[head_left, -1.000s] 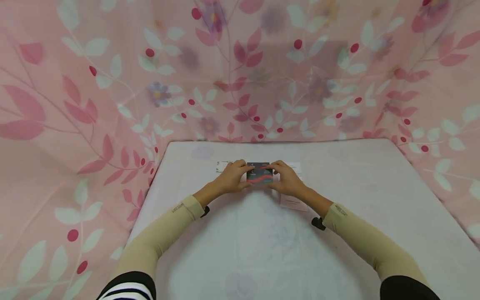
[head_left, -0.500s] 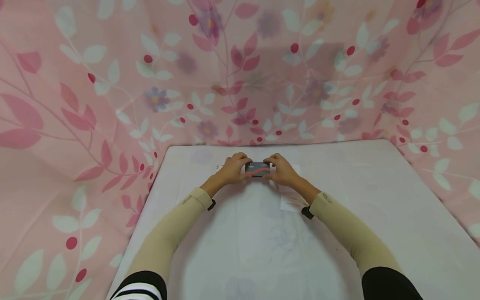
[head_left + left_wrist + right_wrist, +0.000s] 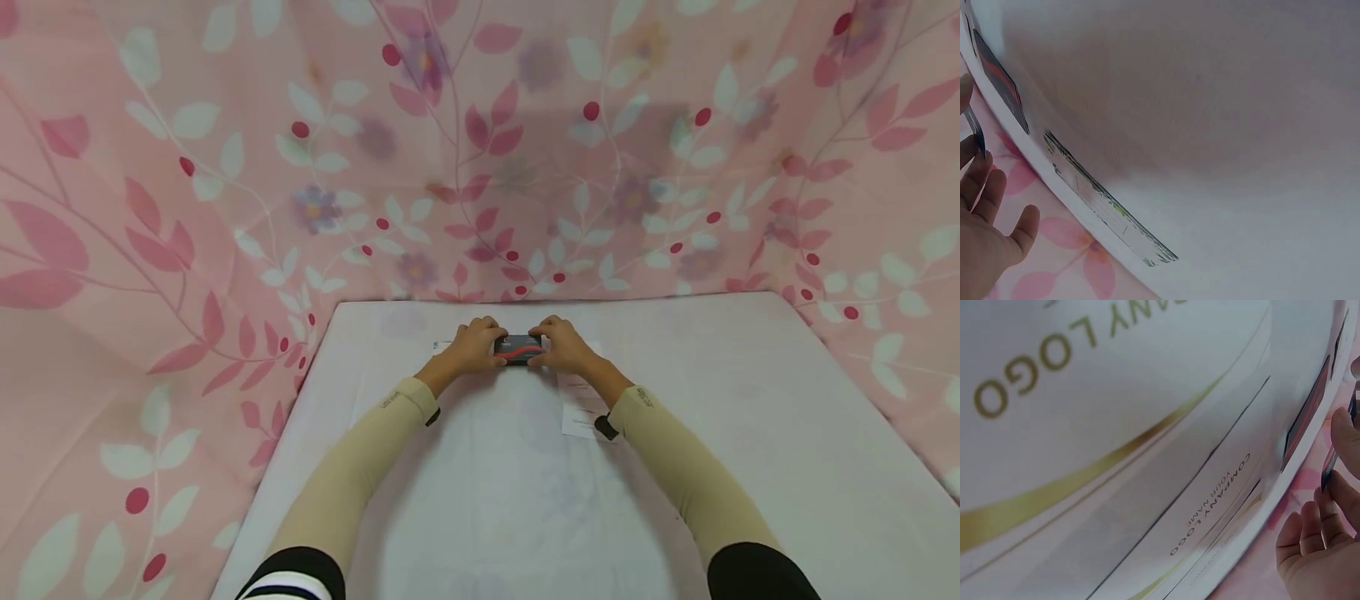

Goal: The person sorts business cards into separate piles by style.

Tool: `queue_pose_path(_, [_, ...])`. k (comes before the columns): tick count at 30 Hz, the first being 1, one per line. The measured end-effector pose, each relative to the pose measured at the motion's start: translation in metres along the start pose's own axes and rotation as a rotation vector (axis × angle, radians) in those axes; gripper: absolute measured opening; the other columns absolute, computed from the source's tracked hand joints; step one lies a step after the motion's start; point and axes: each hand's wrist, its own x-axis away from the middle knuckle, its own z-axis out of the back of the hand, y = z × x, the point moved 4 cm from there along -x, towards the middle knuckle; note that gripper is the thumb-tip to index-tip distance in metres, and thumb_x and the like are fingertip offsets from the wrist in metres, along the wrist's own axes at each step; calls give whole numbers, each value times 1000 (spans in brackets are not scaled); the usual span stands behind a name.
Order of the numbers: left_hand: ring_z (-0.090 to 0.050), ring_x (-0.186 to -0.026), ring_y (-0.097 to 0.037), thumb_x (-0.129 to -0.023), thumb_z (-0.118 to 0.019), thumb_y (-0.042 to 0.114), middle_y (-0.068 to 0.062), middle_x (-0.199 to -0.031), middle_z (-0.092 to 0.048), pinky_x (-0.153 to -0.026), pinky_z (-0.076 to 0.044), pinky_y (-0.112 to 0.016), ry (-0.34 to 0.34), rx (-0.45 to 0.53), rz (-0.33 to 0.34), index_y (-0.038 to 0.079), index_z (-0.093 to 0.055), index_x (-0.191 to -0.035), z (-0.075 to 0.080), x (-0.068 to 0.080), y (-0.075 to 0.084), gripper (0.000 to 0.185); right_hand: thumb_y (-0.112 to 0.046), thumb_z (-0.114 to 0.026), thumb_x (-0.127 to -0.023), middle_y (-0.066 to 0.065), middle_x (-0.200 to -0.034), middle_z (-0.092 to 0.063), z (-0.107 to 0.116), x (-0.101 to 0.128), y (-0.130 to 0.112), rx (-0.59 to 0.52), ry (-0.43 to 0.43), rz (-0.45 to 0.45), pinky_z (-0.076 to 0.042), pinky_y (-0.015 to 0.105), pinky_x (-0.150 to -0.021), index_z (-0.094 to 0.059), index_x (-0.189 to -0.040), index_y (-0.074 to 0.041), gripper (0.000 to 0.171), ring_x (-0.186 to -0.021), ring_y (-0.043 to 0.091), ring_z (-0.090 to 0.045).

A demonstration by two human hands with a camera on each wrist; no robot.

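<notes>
In the head view, my left hand (image 3: 472,347) and right hand (image 3: 564,345) pinch a dark grey card (image 3: 517,345) with a red wavy stripe by its two short ends. The wrist views show this held card edge-on between the fingertips, raised off the table. A similar dark card with a red stripe (image 3: 1001,81) lies flat on the table beneath, mostly covered in the head view. My left hand's spare fingers (image 3: 1025,231) spread out below the held card. On the right, the other fingers (image 3: 1311,528) curl loosely.
On the white table (image 3: 495,483), a white card with green patterned ends (image 3: 1110,199) lies left of the dark card. White cards with gold bands and "COMPANY LOGO" lettering (image 3: 1210,506) lie to the right. A pink floral curtain (image 3: 517,167) hangs around the table.
The two dark cards showed staggered, one beyond the other; now the held card overlaps the lying one. Both forearms have drawn inward, and both hands keep their pinch.
</notes>
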Motion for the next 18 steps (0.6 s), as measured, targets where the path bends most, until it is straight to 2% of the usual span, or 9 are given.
queue_pose_path(3, [-48,-124,-25,-88,-74,38,-5,-133,-54,-99,-39,-52,-24,0,7,16,-59,-136,-4,-1,4,55,-27,-82,-82,20,-129,-54,-4,3,3,15,-10,-2,-41,53,-101,-61,-132,-3,59,-119,41,-49])
queue_pose_path(8, [-48,-125,-28,-88,-72,38,-7,-136,-53,-100,-38,-54,-91,-2,-13,16,-58,-137,-10,-4,10,55,-28,-83,-80,18,-129,-55,-7,6,9,18,-44,-60,-39,51,-104,-63,-131,-5,59,-121,39,-47])
queue_pose_path(14, [-48,-125,-25,-89,-71,39,-5,-136,-53,-100,-38,-51,-104,-55,39,19,-58,-138,-10,-8,1,55,-29,-83,-80,18,-128,-56,-6,-5,7,43,-58,-16,-39,49,-102,-64,-130,-5,58,-118,38,-47])
queue_pose_path(18, [-47,-125,-26,-89,-71,39,-5,-137,-52,-101,-37,-52,-111,-55,37,18,-57,-138,-8,-9,-2,55,-30,-83,-80,17,-130,-56,-8,-11,7,60,-69,-16,-40,48,-103,-64,-130,-6,59,-118,37,-48])
